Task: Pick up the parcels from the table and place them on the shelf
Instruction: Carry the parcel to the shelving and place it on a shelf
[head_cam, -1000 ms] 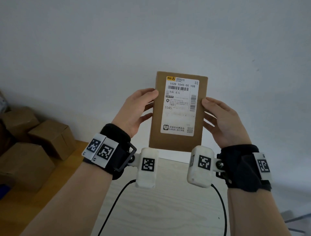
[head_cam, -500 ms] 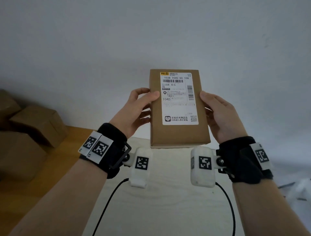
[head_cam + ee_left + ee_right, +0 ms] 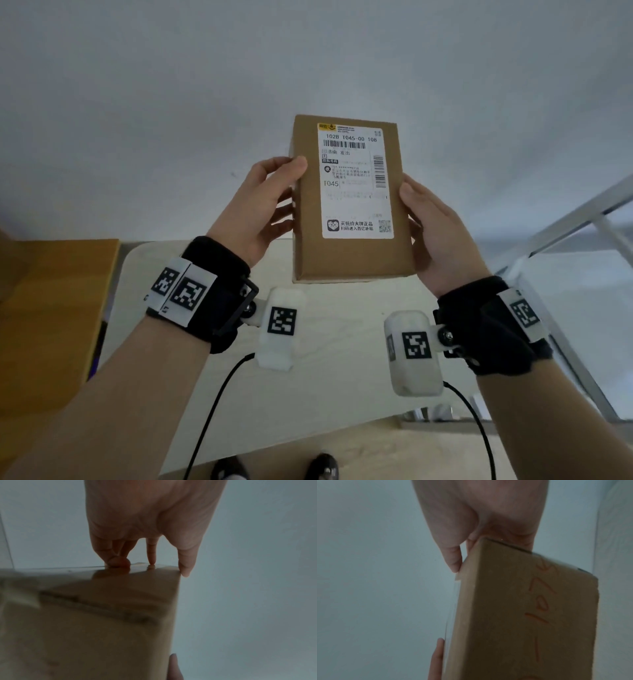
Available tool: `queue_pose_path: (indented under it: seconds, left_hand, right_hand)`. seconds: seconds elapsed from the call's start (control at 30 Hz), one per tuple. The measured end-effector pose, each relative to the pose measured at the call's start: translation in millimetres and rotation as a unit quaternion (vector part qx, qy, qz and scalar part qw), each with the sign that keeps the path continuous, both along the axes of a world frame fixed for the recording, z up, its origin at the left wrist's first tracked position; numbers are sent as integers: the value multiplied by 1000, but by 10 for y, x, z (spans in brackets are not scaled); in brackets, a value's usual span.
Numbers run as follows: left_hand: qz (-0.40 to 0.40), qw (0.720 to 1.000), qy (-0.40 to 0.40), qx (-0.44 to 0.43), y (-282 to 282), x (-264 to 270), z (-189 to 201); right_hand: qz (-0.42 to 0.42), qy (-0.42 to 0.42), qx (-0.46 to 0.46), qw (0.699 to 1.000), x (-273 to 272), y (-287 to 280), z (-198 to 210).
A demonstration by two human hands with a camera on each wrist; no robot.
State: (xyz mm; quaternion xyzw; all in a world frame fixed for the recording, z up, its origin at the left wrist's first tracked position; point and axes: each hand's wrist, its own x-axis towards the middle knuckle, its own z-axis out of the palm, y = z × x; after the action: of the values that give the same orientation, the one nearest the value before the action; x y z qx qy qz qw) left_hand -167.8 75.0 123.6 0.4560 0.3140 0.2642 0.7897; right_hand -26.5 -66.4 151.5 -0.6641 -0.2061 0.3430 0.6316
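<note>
Gripping from both sides, the left hand [image 3: 255, 209] and right hand [image 3: 436, 233] hold the parcel [image 3: 349, 205] upright in the air above the pale table [image 3: 329, 370], label facing the camera. Right fingers are hidden behind it. Cardboard boxes at left have gone from view.

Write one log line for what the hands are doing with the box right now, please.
phase: carrying | parcel: upright, label facing camera, off the table | left hand: grips left edge | right hand: grips right edge

A plain grey-white wall [image 3: 171, 102] rises behind a pale wooden tabletop [image 3: 342, 377], dimly lit.
</note>
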Motion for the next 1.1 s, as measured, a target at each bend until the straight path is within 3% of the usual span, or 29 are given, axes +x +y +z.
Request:
queue_pose_path:
  seconds: [0.4,0.57,0.83,1.1]
  left_hand:
    - [-107,988,-68,87,-1369,437,612]
    - [-139,978,-91,125,-2456,552,886]
    - [-181,957,-123,192,-4309,734,1205]
    - [-239,923,-179,241,-5714,1159,1571]
  right_hand:
    - [-80,-70,70,992,147,-1700,488]
    - [-97,-115,108,983,115,-2879,674]
    - [-145,-112,180,966,50,-4765,898]
    - [-216,-143,226,939,223,-6223,1185]
